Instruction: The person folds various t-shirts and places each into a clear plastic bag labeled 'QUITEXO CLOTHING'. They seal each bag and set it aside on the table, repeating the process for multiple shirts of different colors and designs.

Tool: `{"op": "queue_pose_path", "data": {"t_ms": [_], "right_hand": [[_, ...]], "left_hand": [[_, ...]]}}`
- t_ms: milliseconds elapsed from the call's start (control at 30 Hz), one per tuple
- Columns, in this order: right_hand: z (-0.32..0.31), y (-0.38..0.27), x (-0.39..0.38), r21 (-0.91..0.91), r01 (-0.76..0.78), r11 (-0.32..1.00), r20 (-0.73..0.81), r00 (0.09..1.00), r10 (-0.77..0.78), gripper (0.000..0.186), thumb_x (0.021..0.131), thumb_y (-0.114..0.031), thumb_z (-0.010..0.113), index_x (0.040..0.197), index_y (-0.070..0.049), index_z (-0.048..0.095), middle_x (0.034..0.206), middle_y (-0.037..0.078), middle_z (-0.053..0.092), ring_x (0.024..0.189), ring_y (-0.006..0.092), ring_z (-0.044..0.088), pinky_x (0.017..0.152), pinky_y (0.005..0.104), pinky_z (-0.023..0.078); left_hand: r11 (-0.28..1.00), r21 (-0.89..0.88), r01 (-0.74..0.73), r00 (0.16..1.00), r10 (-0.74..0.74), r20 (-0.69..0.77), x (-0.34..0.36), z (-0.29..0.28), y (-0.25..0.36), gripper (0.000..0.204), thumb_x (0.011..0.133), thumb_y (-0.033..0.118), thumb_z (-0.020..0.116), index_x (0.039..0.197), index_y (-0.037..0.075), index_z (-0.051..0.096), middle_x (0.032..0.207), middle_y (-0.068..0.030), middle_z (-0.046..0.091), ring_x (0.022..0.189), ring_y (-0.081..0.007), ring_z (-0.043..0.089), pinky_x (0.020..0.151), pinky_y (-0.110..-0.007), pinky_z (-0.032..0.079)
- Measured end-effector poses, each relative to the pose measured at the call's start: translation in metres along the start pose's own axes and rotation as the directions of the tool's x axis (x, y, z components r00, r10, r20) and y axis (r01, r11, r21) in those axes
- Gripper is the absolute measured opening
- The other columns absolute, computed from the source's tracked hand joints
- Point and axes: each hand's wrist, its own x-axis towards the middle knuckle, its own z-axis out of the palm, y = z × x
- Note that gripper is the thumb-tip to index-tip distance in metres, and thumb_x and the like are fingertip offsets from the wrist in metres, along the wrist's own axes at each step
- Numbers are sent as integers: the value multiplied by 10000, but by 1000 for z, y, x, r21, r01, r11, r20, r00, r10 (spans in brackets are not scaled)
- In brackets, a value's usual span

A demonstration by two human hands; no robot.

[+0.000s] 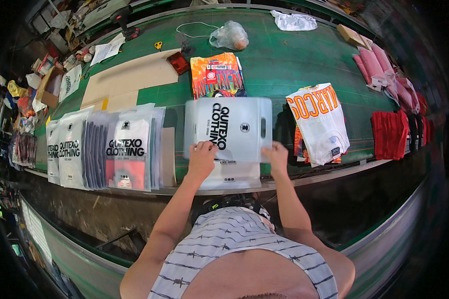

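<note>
A frosted plastic garment bag (237,124) with black lettering lies turned sideways in front of me, its handle cut-out at the right. My left hand (201,158) has its fingers curled on the bag's near edge. At the near right corner my right hand (276,157) pinches the plastic. Beneath it, another pale printed bag (232,177) reaches to the table's front edge. Just beyond the bag sits a stack of folded T-shirts (215,74), an orange tie-dye one on top with a red tag. Right of my hands lies a folded white T-shirt (322,124) with orange lettering, on other shirts.
Rows of filled garment bags (129,134) stand at the left on the green table (269,65). Flat cardboard (129,79), yellow scissors (158,46), a cordless drill (124,22) and a clear plastic bag (229,35) lie farther back. Red folded garments (389,134) and pink packets (384,65) are at the right.
</note>
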Motion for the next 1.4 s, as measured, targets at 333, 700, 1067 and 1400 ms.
{"op": "queue_pose_path", "data": {"t_ms": [333, 700, 1067, 1400], "right_hand": [[45, 61, -50, -69, -316, 946, 121, 939, 322, 233, 867, -140, 799, 999, 29, 708, 868, 85, 717, 703, 172, 674, 612, 324, 550], [-7, 26, -48, -262, -77, 962, 81, 992, 102, 285, 938, -223, 743, 967, 59, 711, 818, 128, 741, 686, 184, 726, 604, 327, 560], [-172, -81, -39, -695, 701, 163, 390, 558, -733, 347, 699, 94, 693, 1021, -35, 686, 1175, 121, 652, 1197, 351, 576, 1021, 471, 443], [-294, -110, 76, -708, 551, 442, 56, 668, -742, 291, 879, -126, 720, 1136, 8, 693, 1221, 197, 661, 1159, 385, 612, 1020, 444, 471]], "left_hand": [[976, -199, 86, 996, -77, 55, -23, 37, 15, 421, 796, 37, 705, 1213, 61, 657, 1247, -106, 562, 1162, -308, 544, 960, -484, 400], [928, -366, 65, 994, -29, 101, 2, 49, 84, 341, 864, 67, 695, 1202, 64, 656, 1214, -122, 605, 1146, -331, 562, 958, -477, 418], [349, -832, 432, 896, -58, 441, 55, 90, 215, 199, 962, 47, 657, 1154, -5, 673, 1018, -73, 725, 897, -138, 682, 793, -311, 535], [-245, -847, 472, 736, -420, 531, 156, 96, 276, 138, 950, 137, 658, 1053, 46, 668, 793, 18, 577, 657, -73, 542, 531, -225, 393]]}}
